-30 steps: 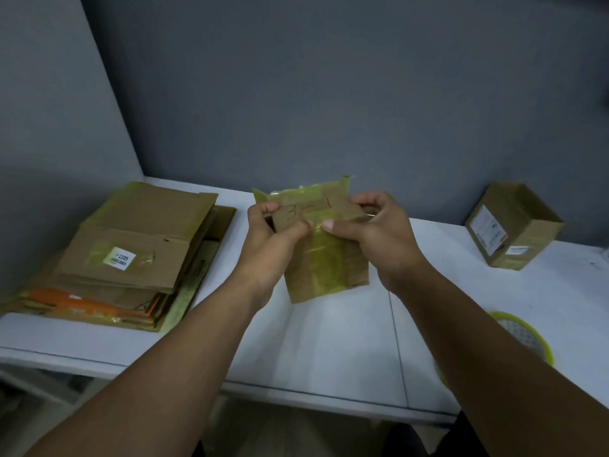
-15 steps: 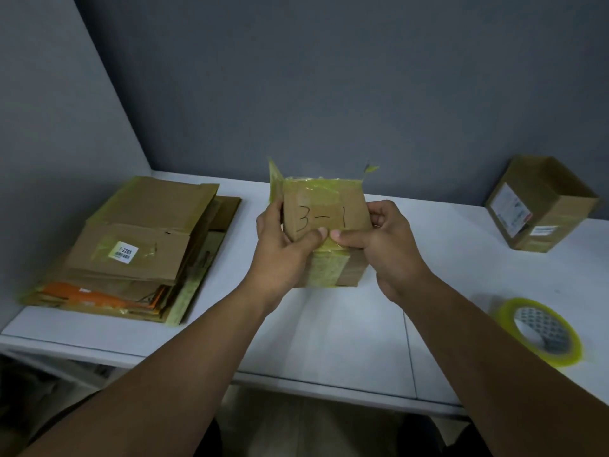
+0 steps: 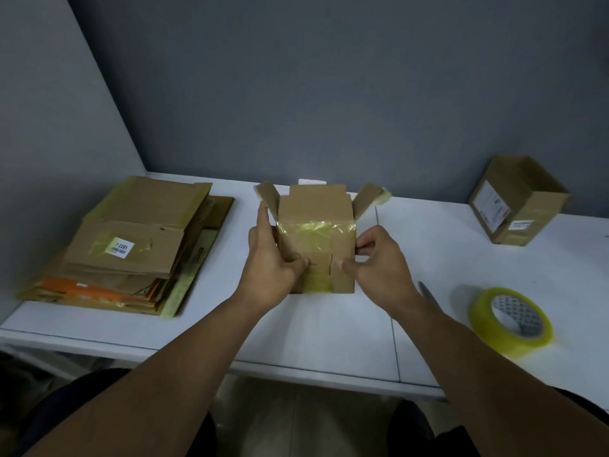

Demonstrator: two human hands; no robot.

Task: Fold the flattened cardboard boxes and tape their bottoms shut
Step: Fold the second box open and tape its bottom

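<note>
While left hand (image 3: 267, 268) and right hand (image 3: 379, 262) clasp its sides, the box (image 3: 316, 222) stands flaps splayed — inside unseen

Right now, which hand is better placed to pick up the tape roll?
The right hand. The tape roll lies on the table right of the box, on that hand's side; the left hand holds the box's other side and could steady it.

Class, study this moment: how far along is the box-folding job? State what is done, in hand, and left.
Done: one folded box stands at the right, its bottom hidden. In hand: the left hand and right hand hold the small box, opened up, flaps spread. Left: taping it with the tape roll lying nearby, then the flattened stack at the left.
</note>
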